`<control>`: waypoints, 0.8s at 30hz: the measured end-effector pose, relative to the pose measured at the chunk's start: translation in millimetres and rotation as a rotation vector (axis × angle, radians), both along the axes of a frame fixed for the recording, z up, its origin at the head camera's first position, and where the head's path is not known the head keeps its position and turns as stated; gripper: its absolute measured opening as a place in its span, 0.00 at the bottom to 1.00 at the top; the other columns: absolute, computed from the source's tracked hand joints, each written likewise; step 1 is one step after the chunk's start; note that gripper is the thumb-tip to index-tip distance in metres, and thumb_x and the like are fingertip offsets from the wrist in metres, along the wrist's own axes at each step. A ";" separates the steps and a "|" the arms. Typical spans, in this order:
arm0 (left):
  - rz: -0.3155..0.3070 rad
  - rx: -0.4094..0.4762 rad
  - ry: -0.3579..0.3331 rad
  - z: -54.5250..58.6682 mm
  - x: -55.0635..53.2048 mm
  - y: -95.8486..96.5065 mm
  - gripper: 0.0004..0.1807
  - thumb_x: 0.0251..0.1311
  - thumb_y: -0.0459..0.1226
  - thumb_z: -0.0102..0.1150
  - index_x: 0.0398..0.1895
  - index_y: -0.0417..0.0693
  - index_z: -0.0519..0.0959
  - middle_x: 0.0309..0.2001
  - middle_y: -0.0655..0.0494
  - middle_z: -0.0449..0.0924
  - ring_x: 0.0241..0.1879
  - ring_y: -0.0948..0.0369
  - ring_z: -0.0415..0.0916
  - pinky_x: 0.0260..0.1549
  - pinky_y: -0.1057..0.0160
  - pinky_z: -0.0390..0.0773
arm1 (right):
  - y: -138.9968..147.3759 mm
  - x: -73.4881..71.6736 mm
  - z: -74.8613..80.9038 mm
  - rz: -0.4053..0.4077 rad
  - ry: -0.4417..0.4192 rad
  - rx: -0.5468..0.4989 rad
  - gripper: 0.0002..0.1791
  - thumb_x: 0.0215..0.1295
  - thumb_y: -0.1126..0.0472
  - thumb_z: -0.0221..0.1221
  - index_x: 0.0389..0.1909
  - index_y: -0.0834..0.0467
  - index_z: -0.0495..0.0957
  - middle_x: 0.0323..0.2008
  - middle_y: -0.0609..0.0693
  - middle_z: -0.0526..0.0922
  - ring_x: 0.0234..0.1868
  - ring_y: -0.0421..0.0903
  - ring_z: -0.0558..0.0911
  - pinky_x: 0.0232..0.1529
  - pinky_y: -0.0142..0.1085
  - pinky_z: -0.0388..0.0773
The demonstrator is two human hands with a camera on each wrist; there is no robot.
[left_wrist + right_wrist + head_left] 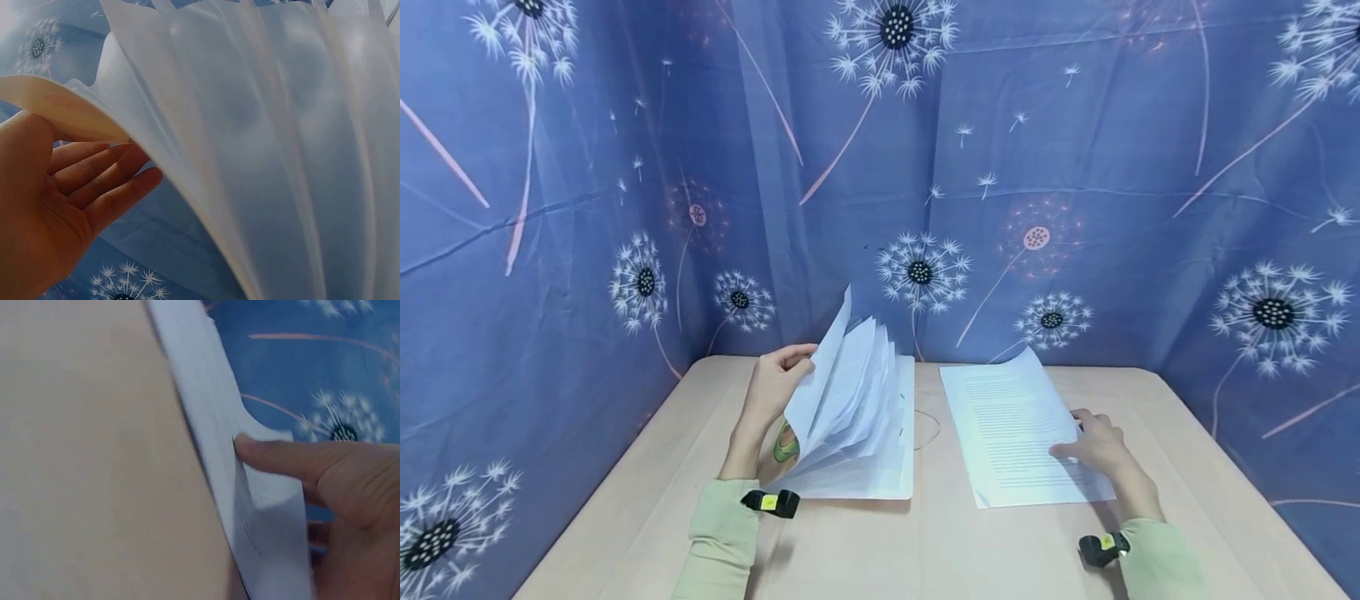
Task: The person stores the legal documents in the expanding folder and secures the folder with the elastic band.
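Observation:
A folder with several clear plastic sleeves [857, 400] lies on the left of the table, its pages fanned partly upright. My left hand [775, 387] holds the raised cover by its outer edge, thumb on the inner side and fingers behind. Seen from the left wrist, the translucent sleeves [250, 125] spread out to the right of that hand. To the right lies a white printed sheet [1007, 433], its far right corner curling up. My right hand [1101, 446] pinches its right edge, with the thumb [275, 453] on top and the other fingers partly hidden underneath.
The pale table [940, 550] has a rounded far edge. A blue curtain with dandelion print [985, 275] hangs behind it and along both sides. A thin curved line [934, 429] shows on the table between folder and sheet.

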State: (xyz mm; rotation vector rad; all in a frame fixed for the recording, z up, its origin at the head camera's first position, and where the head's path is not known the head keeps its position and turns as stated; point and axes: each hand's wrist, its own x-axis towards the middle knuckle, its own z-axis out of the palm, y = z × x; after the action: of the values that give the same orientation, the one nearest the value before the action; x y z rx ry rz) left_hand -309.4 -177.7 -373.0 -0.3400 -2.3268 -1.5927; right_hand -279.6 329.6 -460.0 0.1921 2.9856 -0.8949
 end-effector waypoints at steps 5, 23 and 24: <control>-0.004 0.007 0.009 -0.6 -2.0 0.5 0.16 0.64 0.37 0.57 0.54 0.49 0.84 0.44 0.48 0.88 0.40 0.60 0.81 0.41 0.65 0.77 | -4.8 -0.7 -0.7 -0.017 -0.032 -0.026 0.51 0.54 0.56 0.69 0.69 0.77 0.53 0.62 0.82 0.62 0.60 0.78 0.66 0.59 0.66 0.66; -0.005 0.034 -0.002 2.0 1.5 -2.5 0.16 0.65 0.36 0.57 0.55 0.47 0.84 0.45 0.45 0.87 0.42 0.61 0.82 0.43 0.69 0.77 | 10.9 1.8 -2.0 0.077 0.118 -0.290 0.36 0.66 0.62 0.61 0.70 0.73 0.60 0.56 0.75 0.75 0.40 0.47 0.84 0.39 0.34 0.78; -0.004 0.030 0.002 1.7 1.3 -2.8 0.16 0.65 0.36 0.57 0.55 0.47 0.84 0.45 0.45 0.88 0.42 0.61 0.83 0.43 0.68 0.78 | 11.5 1.7 -1.7 0.081 0.128 -0.318 0.36 0.66 0.62 0.61 0.70 0.72 0.60 0.55 0.75 0.76 0.38 0.44 0.84 0.37 0.33 0.78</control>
State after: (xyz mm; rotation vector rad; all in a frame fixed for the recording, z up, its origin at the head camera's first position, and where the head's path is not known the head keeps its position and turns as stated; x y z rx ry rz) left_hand -308.1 -180.5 -371.4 -0.3389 -2.2997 -1.6270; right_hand -277.9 341.1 -461.8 0.0071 2.8796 -1.4002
